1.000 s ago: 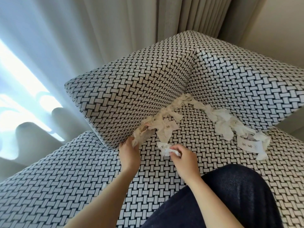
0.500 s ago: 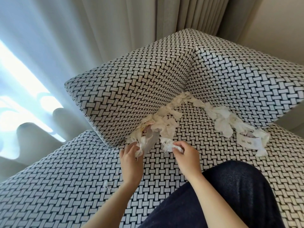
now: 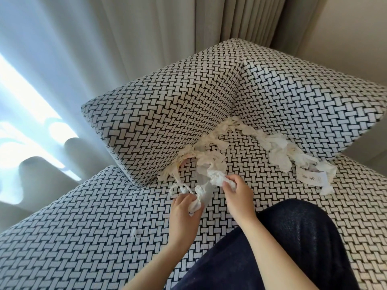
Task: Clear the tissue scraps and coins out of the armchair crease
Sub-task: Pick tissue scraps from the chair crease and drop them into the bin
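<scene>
White tissue scraps (image 3: 211, 150) lie along the crease where the seat meets the left arm cushion (image 3: 167, 114), and more scraps (image 3: 282, 152) run along the crease under the right cushion (image 3: 310, 101). My left hand (image 3: 184, 214) grips a bunch of torn tissue (image 3: 198, 203) pulled out from the left crease. My right hand (image 3: 238, 195) pinches a crumpled wad of tissue (image 3: 217, 177) just above the seat. A printed paper slip (image 3: 310, 177) sits among the right scraps. I see no coins.
The armchair seat (image 3: 104, 227) has a black-and-white woven pattern. A small tissue fleck (image 3: 135, 232) lies on it to the left of my arm. My dark-trousered knee (image 3: 293, 237) rests on the seat. Curtains (image 3: 125, 49) hang behind the chair.
My left hand has pulled a bunch of tissue out of the left crease and back toward me. My right hand has lifted slightly with its wad.
</scene>
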Demonstrator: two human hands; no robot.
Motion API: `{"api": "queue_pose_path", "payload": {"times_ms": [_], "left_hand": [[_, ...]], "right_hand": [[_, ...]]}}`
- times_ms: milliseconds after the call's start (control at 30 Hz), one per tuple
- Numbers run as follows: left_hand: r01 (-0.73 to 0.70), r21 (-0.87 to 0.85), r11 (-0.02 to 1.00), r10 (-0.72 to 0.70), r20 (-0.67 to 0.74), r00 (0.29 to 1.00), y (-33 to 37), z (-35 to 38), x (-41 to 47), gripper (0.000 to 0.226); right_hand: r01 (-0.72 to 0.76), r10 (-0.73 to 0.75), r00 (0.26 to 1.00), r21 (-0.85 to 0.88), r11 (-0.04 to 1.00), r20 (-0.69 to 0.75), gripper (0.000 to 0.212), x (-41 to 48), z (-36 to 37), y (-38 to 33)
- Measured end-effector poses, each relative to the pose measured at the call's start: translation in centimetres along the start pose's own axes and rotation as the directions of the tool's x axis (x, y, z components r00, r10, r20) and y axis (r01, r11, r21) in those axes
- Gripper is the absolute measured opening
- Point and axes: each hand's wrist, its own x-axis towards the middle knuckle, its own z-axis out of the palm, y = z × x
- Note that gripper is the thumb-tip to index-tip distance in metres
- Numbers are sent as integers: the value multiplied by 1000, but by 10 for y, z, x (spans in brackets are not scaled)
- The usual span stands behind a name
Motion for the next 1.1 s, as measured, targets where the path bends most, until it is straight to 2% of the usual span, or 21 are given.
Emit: {"api": "queue_pose_path", "payload": {"times_ms": [167, 267, 333, 433, 567, 767, 900, 1100], "left_hand": [[-1, -128, 992, 5, 28, 1000, 23, -10, -1, 14], [7, -239, 971, -2, 21, 1000, 39, -17, 2, 2], [7, -319, 948, -2, 14, 1000, 49, -23, 6, 11], [17, -420, 907, -22, -7, 1000, 64, -32, 13, 11], [9, -443, 897, -44, -70, 997, 79, -43, 25, 9], [-36, -532, 846, -14, -89, 996, 102, -60, 38, 17], [-69, -580, 812, 12, -101, 995, 125, -65, 44, 31], [-82, -635, 768, 40, -79, 996, 159, -62, 50, 19]], "right_hand": [[0, 7, 995, 75, 997, -95, 14, -2, -7, -7], [-13, 44, 984, 178, 984, -172, 12, -4, -13, -12], [-12, 66, 975, 247, 969, -212, 13, -5, -17, -15], [-10, 104, 961, 342, 940, -256, 20, -5, -25, -18], [-8, 123, 956, 394, 919, -267, 20, -3, -36, -20], [-27, 163, 959, 501, 865, -231, 14, -1, -55, -26], [-8, 154, 959, 520, 854, -239, 18, 1, -78, -31], [18, 200, 942, 636, 772, -268, 12, 5, -117, -36]]}}
